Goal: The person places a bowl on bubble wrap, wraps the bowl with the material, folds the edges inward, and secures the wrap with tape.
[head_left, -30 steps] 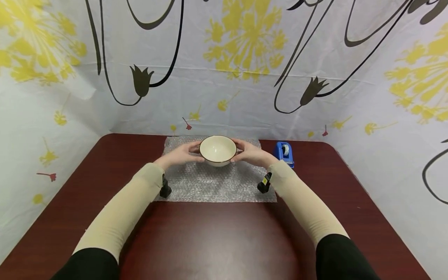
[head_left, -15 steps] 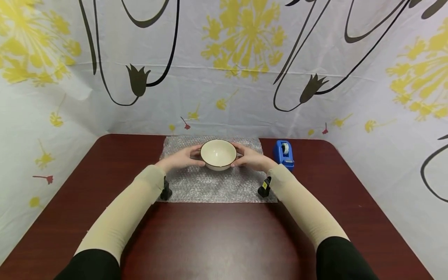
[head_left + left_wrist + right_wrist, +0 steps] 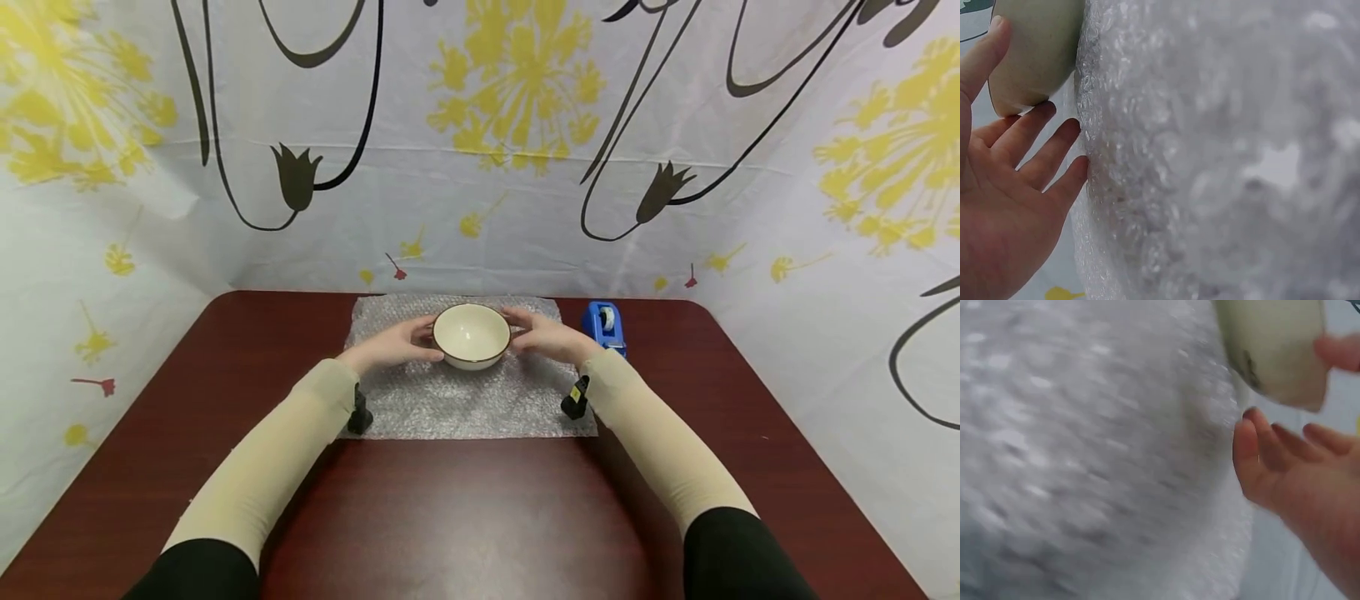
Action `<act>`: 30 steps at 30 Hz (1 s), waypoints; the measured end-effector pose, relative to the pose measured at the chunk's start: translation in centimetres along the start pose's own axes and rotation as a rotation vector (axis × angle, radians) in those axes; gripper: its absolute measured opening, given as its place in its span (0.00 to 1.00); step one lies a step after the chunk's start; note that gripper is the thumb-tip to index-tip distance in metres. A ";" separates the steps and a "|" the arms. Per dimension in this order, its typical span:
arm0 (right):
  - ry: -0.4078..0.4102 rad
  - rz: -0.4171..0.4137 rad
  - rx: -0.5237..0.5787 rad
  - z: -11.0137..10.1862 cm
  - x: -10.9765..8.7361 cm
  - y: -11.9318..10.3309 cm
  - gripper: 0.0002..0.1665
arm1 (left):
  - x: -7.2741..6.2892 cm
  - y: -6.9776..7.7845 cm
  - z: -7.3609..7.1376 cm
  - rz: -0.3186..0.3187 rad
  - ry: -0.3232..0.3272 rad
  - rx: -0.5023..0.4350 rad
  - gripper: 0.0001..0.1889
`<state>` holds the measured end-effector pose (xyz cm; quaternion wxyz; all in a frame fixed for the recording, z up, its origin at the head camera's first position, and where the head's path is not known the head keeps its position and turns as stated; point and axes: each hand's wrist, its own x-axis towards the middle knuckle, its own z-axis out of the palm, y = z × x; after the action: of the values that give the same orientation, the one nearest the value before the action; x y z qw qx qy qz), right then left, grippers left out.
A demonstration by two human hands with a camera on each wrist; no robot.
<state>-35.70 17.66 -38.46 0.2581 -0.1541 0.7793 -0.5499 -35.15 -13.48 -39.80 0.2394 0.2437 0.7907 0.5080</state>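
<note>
A cream bowl (image 3: 471,335) with a thin dark rim stands upright on a sheet of bubble wrap (image 3: 450,412). At its left side is my left hand (image 3: 390,343), holding it with the thumb on the near side and fingertips on the far side. In the left wrist view the thumb overlaps the bowl (image 3: 1041,56), and the lower fingertips (image 3: 1077,165) reach the bubble wrap. My right hand (image 3: 551,337) is beside the bowl's right side. The right wrist view shows a gap between its loosely bent fingers (image 3: 1247,450) and the bowl; the thumb is right at the rim.
A blue tape dispenser (image 3: 604,327) stands on the dark red tabletop (image 3: 465,517), just beyond the right wrist. Behind and beside the table hangs a white sheet (image 3: 420,183) with a printed flower pattern. Black wrist cameras sit under both wrists.
The bowl has come down onto the bubble wrap, nearer to me, with both hands following it. The right fingers have since moved slightly away from its side; the left hand stays at the bowl.
</note>
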 end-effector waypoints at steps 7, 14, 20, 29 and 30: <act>0.420 0.176 -0.159 -1.9 0.1 -1.2 0.43 | -0.2 -0.4 -0.1 -0.025 0.029 0.031 0.47; 0.433 0.286 -0.066 -2.9 0.3 -0.4 0.50 | -0.9 0.1 -0.1 -0.070 0.034 0.067 0.50; 0.485 0.282 -0.010 -3.2 0.4 -0.2 0.50 | -0.6 0.7 0.4 -0.020 0.020 0.072 0.52; 0.647 0.233 0.121 -3.4 0.5 -1.0 0.50 | -0.6 1.0 1.0 -0.007 0.046 0.107 0.51; 0.650 0.223 0.130 -3.4 0.6 -1.1 0.49 | -0.7 1.1 1.1 -0.006 0.051 0.111 0.50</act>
<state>-38.14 19.60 -36.64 0.0642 0.1319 0.7960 -0.5873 -33.83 -12.78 -39.14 0.2069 0.2409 0.8243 0.4687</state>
